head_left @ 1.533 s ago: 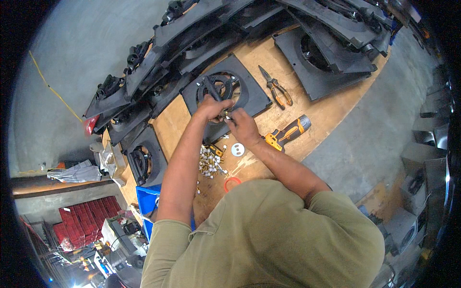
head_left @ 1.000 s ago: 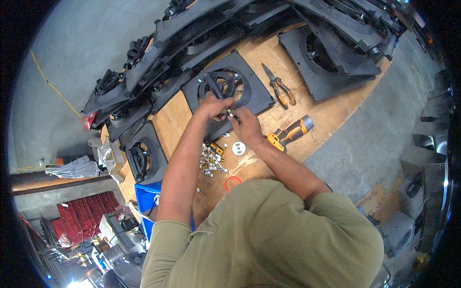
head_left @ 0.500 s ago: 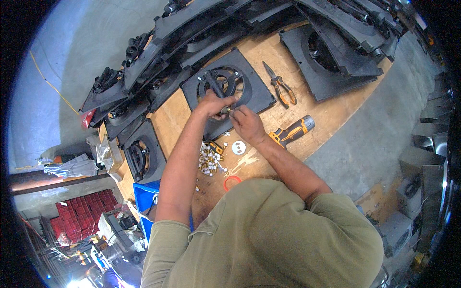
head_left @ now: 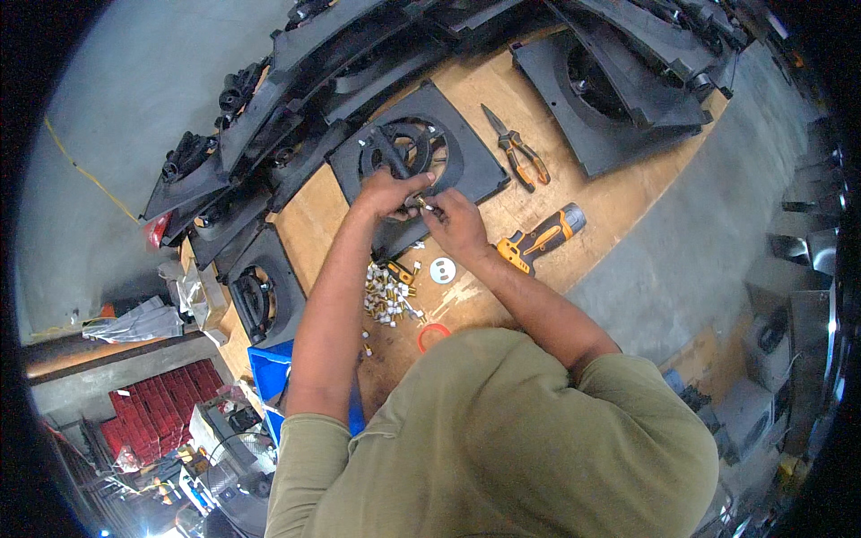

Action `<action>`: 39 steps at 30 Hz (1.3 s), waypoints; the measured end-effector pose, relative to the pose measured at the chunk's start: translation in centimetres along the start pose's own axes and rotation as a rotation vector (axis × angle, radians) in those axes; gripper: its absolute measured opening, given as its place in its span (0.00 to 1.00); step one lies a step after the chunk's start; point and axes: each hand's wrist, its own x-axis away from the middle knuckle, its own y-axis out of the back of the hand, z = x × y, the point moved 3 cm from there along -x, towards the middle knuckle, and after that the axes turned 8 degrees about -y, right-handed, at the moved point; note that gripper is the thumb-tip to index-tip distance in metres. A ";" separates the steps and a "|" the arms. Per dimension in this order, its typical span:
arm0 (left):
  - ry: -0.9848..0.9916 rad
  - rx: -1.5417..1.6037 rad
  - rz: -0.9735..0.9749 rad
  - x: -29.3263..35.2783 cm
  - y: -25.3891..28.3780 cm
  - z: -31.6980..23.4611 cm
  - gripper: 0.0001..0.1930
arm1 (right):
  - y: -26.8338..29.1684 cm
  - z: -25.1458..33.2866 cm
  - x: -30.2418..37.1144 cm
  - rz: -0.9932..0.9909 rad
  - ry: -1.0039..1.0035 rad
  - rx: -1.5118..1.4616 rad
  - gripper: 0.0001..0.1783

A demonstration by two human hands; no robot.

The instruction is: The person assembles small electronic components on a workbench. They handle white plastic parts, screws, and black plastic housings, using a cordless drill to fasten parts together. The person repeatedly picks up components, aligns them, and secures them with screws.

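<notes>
A square black plastic panel point(head_left: 477, 157) with a round, spoked opening lies on the wooden table in front of me. Over its opening runs a thick black tube point(head_left: 386, 148). My left hand point(head_left: 387, 195) is closed round the near end of that tube, thumb pointing right. Just right of it, my right hand point(head_left: 459, 226) pinches a small brass-and-white fitting point(head_left: 428, 207) against the tube's end. Fingers partly hide the spot where the two meet, so I cannot tell how deep the fitting sits. Similar fittings point(head_left: 387, 298) lie in a loose pile below my hands.
Orange-and-black pliers point(head_left: 518, 152) and an orange-and-black cordless driver point(head_left: 543, 240) lie to the right. Near me are a pale slotted disc point(head_left: 442, 271) and a red ring point(head_left: 434, 338). More black panels point(head_left: 583, 99) are stacked along the far edge. A blue bin point(head_left: 267, 360) stands left.
The whole view has shifted slightly. Both hands stay together at the tube's end, with the right fingers turned a little and the fitting's white tip showing more.
</notes>
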 end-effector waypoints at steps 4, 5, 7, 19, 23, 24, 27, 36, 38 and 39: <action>-0.016 0.015 0.040 -0.5 0.0 0.3 0.28 | 0.4 0.8 -0.2 0.118 -0.141 0.035 0.09; -0.004 0.013 0.059 -0.6 0.0 0.4 0.35 | 0.6 1.2 -0.3 0.125 -0.132 0.052 0.10; 0.000 0.010 0.077 -0.8 0.0 0.6 0.41 | 0.8 1.7 -0.5 0.140 -0.125 0.077 0.11; -0.033 -0.119 0.040 -0.3 0.2 -0.6 0.31 | -0.2 1.4 -0.1 0.156 -0.066 0.271 0.12; -0.037 -0.107 0.101 -0.8 0.2 -0.4 0.27 | -0.1 1.5 -0.2 0.094 -0.084 0.130 0.11; -0.011 -0.091 0.132 -0.9 0.1 0.0 0.27 | -0.1 1.5 -0.1 0.095 -0.098 0.128 0.11; 0.036 -0.004 0.177 -1.5 -0.1 0.9 0.24 | -0.1 1.7 0.2 0.017 -0.087 0.083 0.09; 0.026 0.024 0.219 -1.6 -0.2 1.3 0.22 | -0.9 1.0 0.8 -0.010 -0.196 0.013 0.11; 0.028 0.025 0.206 -1.5 -0.1 1.3 0.23 | -1.3 1.0 1.1 -0.053 -0.254 0.026 0.11; 0.006 0.019 0.206 -1.5 -0.1 1.3 0.23 | -1.4 1.2 1.2 -0.082 -0.220 0.073 0.11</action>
